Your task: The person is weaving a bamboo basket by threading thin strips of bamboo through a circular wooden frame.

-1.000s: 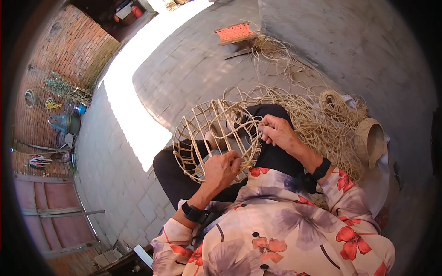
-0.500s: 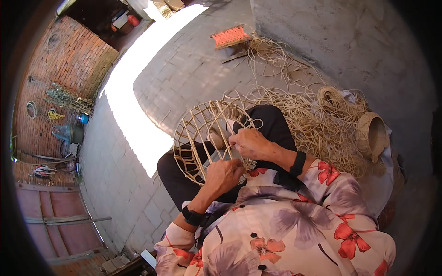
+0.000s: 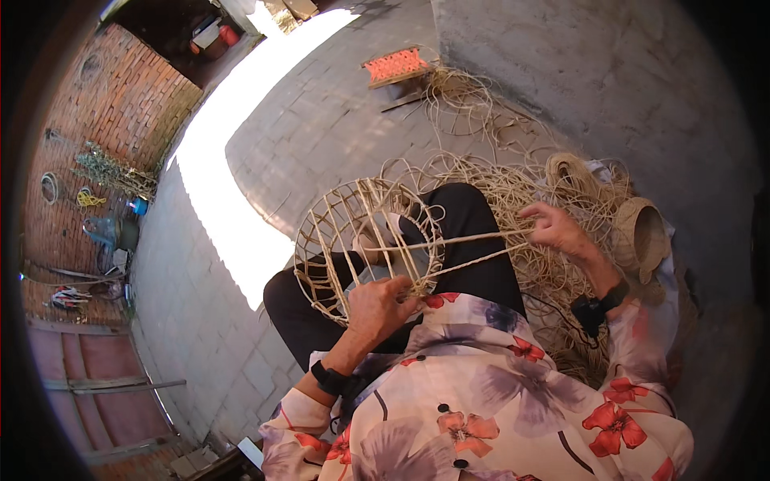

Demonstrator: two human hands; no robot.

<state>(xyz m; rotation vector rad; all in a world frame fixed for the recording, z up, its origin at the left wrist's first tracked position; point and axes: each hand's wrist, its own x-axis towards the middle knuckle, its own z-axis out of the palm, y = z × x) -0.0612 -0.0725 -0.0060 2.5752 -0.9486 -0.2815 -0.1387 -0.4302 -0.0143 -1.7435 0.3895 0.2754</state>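
An open-work basket frame (image 3: 325,244) of pale cord rests on my lap, with several strands stretched across its mouth. My left hand (image 3: 379,308) is closed on the near side of its rim, fingertips hidden by the hand. Off to the right, my right hand (image 3: 559,231) pinches a cord (image 3: 473,238), its other fingers partly curled. Two taut lengths of this cord run from that hand back to the basket, one across its mouth and one to the rim by my left hand.
Loose cord (image 3: 521,192) lies heaped to my right, beside a coil (image 3: 571,175) and a woven basket (image 3: 640,232) on its side. Ahead stands a low stool (image 3: 397,66) with an orange woven seat. A grey wall (image 3: 601,72) rises at right, a brick wall (image 3: 120,104) at left.
My right hand has moved from the basket's rim out to the right, drawing the cord into a long taut loop. My left hand stays at the rim.
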